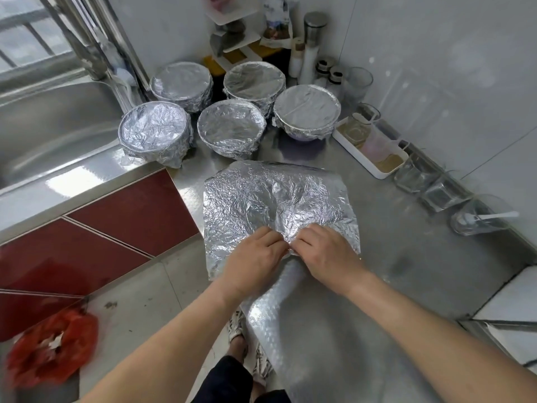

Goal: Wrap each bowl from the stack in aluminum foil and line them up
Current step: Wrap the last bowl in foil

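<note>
Pinching near edge of foil [276, 205] with left hand [251, 263] and right hand [328, 257]: fingertips of both curled onto one crease, hands almost touching. Spread crumpled on counter [406, 257], front centre; cannot tell whether covering a bowl. Trailing smoother from under hands, past counter edge. Standing behind foil, all wrapped, in two rows: back-left bowl [181, 82], back-right bowl [254, 81], front-left bowl [155, 130], middle bowl [231, 128], front-right bowl [306, 112]. Left of these: sink [58, 126]. Right: white tray [374, 167].
</note>
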`<state>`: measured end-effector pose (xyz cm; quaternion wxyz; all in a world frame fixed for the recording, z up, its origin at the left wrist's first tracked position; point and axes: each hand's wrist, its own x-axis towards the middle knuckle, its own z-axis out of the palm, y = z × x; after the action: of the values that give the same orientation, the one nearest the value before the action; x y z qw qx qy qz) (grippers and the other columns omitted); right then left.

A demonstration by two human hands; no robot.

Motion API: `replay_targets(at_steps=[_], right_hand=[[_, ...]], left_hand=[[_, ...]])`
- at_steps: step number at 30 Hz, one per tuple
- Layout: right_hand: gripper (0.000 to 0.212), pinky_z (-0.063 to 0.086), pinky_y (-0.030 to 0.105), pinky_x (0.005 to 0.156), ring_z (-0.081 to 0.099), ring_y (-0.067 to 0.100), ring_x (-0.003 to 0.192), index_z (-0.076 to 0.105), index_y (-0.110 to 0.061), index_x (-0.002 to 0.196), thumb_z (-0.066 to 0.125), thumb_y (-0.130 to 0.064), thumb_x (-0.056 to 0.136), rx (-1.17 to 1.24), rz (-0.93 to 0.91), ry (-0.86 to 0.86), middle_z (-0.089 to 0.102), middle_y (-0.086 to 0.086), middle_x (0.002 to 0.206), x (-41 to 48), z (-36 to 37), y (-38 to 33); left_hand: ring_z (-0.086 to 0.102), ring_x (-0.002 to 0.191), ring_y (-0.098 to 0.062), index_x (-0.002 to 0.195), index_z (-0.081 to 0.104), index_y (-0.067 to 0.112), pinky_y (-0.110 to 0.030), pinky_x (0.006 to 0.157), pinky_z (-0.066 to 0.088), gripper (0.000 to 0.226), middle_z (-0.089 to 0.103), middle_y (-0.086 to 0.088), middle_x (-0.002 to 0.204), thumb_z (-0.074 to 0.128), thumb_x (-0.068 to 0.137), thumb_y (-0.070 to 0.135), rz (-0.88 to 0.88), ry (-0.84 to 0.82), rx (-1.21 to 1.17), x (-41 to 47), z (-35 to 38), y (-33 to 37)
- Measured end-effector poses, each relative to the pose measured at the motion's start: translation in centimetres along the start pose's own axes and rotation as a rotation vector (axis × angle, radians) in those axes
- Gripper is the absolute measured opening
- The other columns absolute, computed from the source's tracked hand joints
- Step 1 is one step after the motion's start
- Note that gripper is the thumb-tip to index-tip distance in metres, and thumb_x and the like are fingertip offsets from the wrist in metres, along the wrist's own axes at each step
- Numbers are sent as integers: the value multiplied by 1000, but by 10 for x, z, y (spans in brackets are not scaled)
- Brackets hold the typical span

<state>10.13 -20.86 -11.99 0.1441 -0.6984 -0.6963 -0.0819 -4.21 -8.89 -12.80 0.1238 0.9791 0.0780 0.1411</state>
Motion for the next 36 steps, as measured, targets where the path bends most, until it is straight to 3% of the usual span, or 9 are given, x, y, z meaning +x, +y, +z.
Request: replay_targets(at_steps=[4, 10, 14, 17, 23, 27, 29, 32, 36], right_hand=[[12, 37, 32, 60, 52, 24, 70, 61, -14, 76, 54, -6, 82, -41, 20, 22, 56, 3, 76, -2, 5, -9], [10, 48, 41, 68, 56, 24, 81, 68, -16, 88, 60, -23, 88, 160, 195, 51, 60, 0, 89, 0, -4, -3], [49, 44, 42, 88, 55, 35, 104, 63, -12, 122, 62, -42, 83, 234, 759, 242, 58, 14, 116, -8, -14, 13], [76, 42, 40, 103, 52, 28, 118, 36, -11, 144, 73, -38, 83, 733, 1286, 155, 52, 13, 133, -5, -19, 14], [57, 57, 43, 70, 64, 20, 73, 47, -12, 135, 70, -1, 85, 1261, 1558, 381, 70, 8, 91, -2, -12, 6], [56, 51, 26, 55, 61, 18, 68, 47, -12, 134, 69, 2, 84, 1241, 1543, 441, 66, 6, 87, -1, -13, 1], [61, 47, 23, 64, 58, 20, 85, 46, -13, 136, 73, -4, 82, 925, 1432, 407, 60, 8, 102, -3, -12, 0], [50, 39, 35, 84, 49, 27, 101, 62, -15, 122, 78, -15, 75, 225, 855, 363, 56, 11, 111, -6, -13, 5], [8, 34, 38, 80, 55, 21, 99, 72, -25, 83, 76, -25, 76, 25, 178, 95, 64, -4, 100, 3, -18, -4]], left_hand=[[54, 75, -20, 86, 69, 11, -30, 73, 44, 16, 64, -2, 81, 59, 90, 22, 32, 16, 21, -3, -3, -1], [57, 78, -21, 82, 68, 10, -29, 72, 45, 30, 63, -2, 82, 46, 90, 30, -65, -35, -11, -8, -17, -9], [57, 83, -21, 95, 71, 11, -31, 72, 51, 32, 64, -1, 86, 47, 80, 28, -160, -29, -45, -10, -29, -6], [55, 86, -19, 104, 71, 15, -29, 73, 48, 33, 64, 0, 94, 51, 86, 34, -165, -23, -76, -4, -27, 6], [49, 83, -15, 100, 72, 18, -28, 70, 47, 34, 61, 3, 93, 47, 95, 40, -135, -27, -136, 2, -12, 7], [53, 83, -17, 103, 74, 19, -30, 67, 50, 31, 63, 3, 93, 51, 94, 37, -102, -45, -141, 1, -10, 2], [54, 82, -18, 103, 75, 18, -32, 64, 52, 28, 64, 3, 93, 54, 93, 33, -99, -35, -141, 0, -8, 0], [54, 83, -19, 100, 75, 15, -34, 62, 52, 18, 66, 1, 92, 68, 85, 19, -73, -33, -133, -1, -7, 0], [53, 85, -19, 93, 77, 15, -30, 68, 46, 21, 67, 1, 91, 71, 74, 10, -40, 11, -136, -4, -8, -7]])
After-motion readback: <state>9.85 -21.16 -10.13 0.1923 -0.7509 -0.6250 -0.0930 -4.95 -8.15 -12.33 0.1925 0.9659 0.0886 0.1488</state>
